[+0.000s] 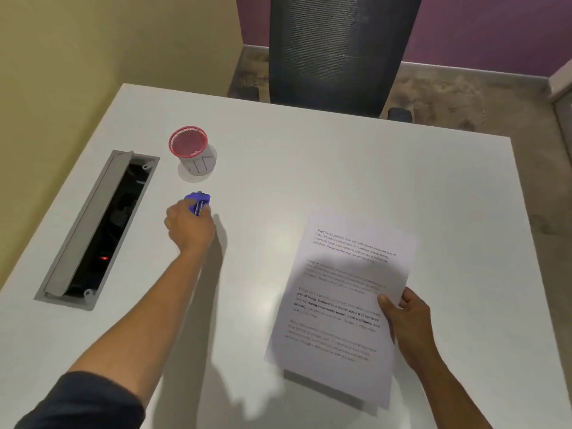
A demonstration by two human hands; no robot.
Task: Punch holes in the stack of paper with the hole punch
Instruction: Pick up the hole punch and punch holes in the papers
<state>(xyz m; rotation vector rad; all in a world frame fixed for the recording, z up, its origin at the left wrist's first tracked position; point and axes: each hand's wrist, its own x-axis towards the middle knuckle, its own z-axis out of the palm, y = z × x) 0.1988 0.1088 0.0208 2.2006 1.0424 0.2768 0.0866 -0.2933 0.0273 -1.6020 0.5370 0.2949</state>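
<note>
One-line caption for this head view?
Left hand closes on the blue hole punch while the right hand holds the paper stack above the white table.

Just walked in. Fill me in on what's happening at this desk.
A person at a white table is getting ready to punch holes in paper. Their left hand is reaching out and closing on the blue hole punch, which sits near a red-rimmed mesh cup. Their right hand holds the stack of paper by its right edge, lifted above the table. No punching has happened yet.
</note>
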